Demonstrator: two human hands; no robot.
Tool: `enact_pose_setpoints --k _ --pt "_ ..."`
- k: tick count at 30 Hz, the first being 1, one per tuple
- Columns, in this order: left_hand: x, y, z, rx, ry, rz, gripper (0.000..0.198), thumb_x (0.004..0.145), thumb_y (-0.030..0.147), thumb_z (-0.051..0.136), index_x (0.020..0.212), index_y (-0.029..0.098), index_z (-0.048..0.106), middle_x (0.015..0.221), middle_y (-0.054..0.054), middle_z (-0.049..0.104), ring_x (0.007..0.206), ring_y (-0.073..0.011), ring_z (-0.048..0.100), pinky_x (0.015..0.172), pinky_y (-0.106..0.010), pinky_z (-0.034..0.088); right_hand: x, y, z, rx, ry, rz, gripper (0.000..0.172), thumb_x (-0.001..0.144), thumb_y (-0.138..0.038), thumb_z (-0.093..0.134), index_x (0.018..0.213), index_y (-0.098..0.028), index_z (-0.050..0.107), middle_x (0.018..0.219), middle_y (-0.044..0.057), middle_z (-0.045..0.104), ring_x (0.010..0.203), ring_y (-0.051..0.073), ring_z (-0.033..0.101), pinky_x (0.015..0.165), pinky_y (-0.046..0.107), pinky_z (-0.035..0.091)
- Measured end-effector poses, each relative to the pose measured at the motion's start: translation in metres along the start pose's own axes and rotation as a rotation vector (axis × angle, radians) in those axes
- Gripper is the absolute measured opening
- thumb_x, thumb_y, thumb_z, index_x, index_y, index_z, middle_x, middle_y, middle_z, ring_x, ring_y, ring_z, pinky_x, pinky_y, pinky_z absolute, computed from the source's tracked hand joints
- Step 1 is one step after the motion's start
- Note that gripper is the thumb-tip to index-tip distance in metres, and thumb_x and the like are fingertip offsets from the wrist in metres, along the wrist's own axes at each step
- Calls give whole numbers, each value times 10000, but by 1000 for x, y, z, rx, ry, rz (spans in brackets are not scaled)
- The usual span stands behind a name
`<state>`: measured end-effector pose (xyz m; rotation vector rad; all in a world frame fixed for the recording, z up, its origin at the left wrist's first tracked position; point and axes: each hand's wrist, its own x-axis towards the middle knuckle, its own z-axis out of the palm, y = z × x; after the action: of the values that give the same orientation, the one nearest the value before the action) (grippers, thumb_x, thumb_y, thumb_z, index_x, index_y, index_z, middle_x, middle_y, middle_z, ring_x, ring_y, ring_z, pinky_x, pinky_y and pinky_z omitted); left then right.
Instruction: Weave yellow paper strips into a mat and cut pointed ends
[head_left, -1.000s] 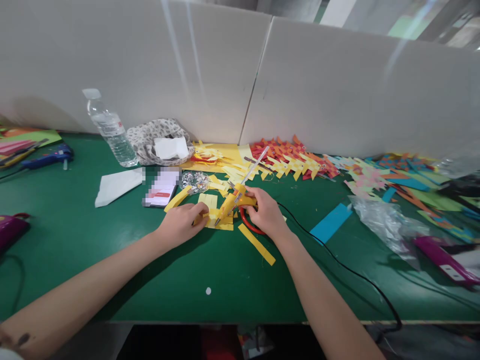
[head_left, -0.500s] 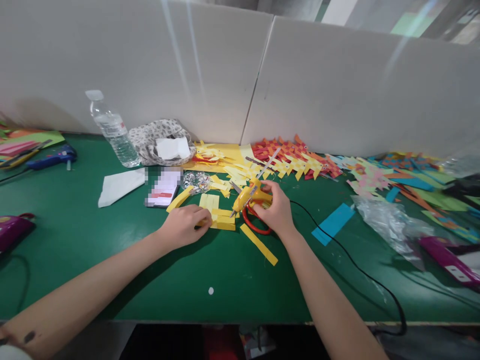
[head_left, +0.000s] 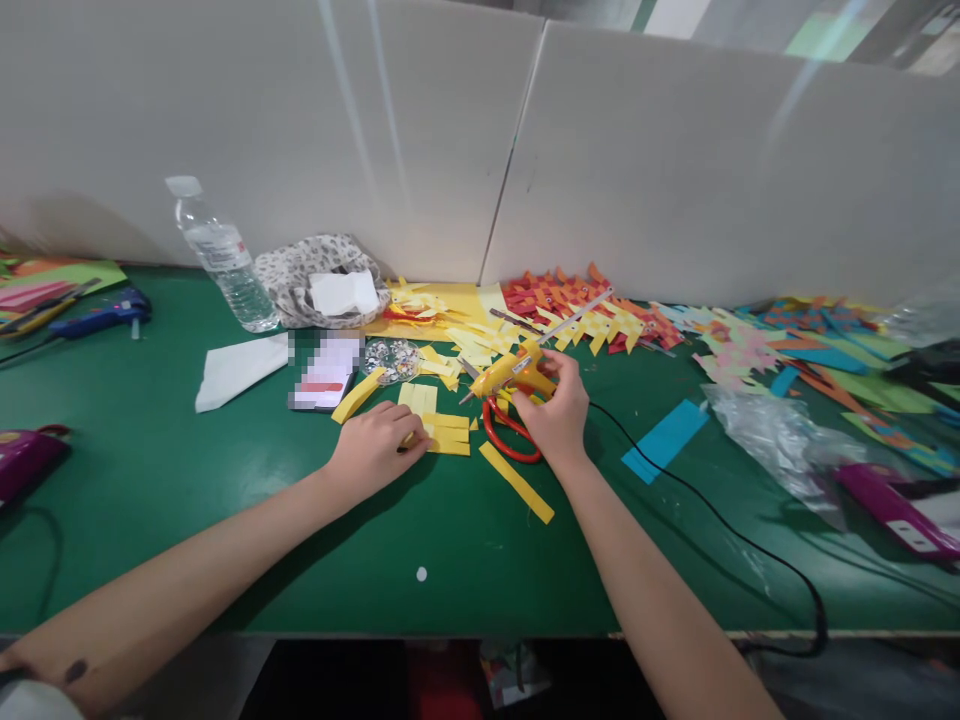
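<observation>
My right hand (head_left: 557, 412) is wrapped round a yellow glue gun (head_left: 508, 370) with a clear glue stick poking out behind it; the nozzle points left, a little above the table. Its black cord (head_left: 712, 520) trails off to the right. My left hand (head_left: 377, 447) rests with curled fingers pressing on a woven piece of yellow paper strips (head_left: 444, 432) on the green table (head_left: 225, 520). Red-handled scissors (head_left: 508, 438) lie just under my right hand. A loose yellow strip (head_left: 516, 483) lies in front of them.
A phone (head_left: 325, 373), a dish of googly eyes (head_left: 391, 359), a white folded paper (head_left: 238, 369), a water bottle (head_left: 219, 256) and a patterned pouch (head_left: 319, 281) sit at the back left. Coloured woven paper pieces (head_left: 585, 315) line the back. A blue strip (head_left: 664, 439) and plastic bag (head_left: 772, 440) lie right.
My right hand has lifted the glue gun off the yellow woven piece and carried it to the right and back. My left hand has stayed on the yellow strips.
</observation>
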<state>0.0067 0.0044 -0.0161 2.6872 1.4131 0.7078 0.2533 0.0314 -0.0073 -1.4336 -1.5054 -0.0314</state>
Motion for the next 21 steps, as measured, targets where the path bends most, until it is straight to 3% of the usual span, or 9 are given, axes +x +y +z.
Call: enact_pose_setpoints --k 6,14,17,21 --pt "2 6 -3 5 11 -29 232 834 342 524 664 194 576 734 -15 654 746 -162 587 553 -257 384 -2 -12 3 48 43 -48 530 662 -248 627 1154 -204 436 980 89 569 910 260 567 801 442 488" --pt "1 6 -10 -50 68 -17 324 887 386 441 689 197 614 722 -28 682 692 -158 604 545 -264 393 -2 -28 2 218 99 115 597 658 -378 710 1158 -205 432 1040 99 573 892 227 607 758 385 529" --pt "0 12 -15 -202 65 -30 302 899 345 423 753 199 643 813 -37 708 779 -171 628 639 -274 449 -2 -32 2 289 50 232 648 612 -409 747 1144 -185 452 1080 120 577 969 247 601 822 402 517" --pt "10 33 -14 -692 -129 -194 293 912 365 401 969 223 651 995 -20 713 880 -167 653 671 -260 514 0 -30 6 336 -30 300 662 615 -424 742 1160 -173 463 1141 147 577 1052 270 578 904 445 475"
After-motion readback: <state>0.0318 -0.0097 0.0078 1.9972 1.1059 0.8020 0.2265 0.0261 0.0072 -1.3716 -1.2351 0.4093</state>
